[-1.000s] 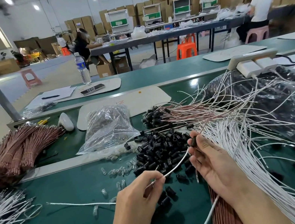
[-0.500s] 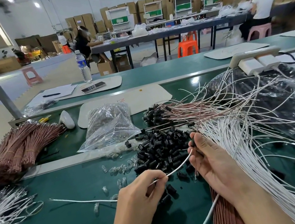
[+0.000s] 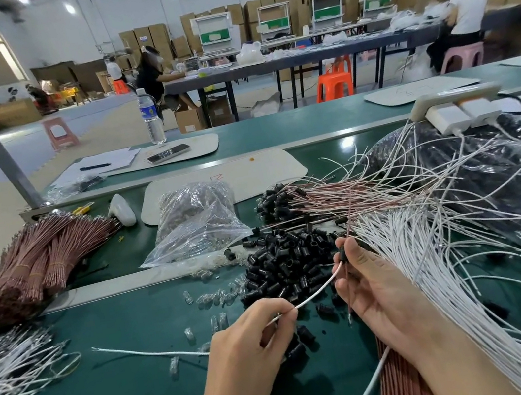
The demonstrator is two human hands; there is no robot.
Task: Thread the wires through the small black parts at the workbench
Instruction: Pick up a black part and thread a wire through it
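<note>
**Now at the feeding step: wire tip meets the black sleeve**

Both hands are busy and sit close together over the green workbench [image 3: 130, 394], just in front of the loose pile of black parts [image 3: 284, 262]. The left hand [image 3: 250, 345] pinches a white wire [image 3: 317, 291] between thumb and forefinger a little back from its free end, and the wire's tail trails off to the left across the bench. The right hand [image 3: 384, 297] holds one small black part [image 3: 342, 253] at its fingertips, fingers curled round it. The white wire's tip is touching the part or just at its mouth, but whether it has entered the bore is too small to tell. A thin reddish wire [image 3: 347, 290] seems to pass through the same part, sticking up above it and hanging down across the palm.

By my reading, this is the insertion itself, and many wires remain to be done: a fan of white wires [image 3: 436, 253] lies to the right. The next move calls for keeping the part steady and lining the tip up with the hole. The wire should then be pushed in short strokes, regripping near the end so that it does not buckle.
</note>
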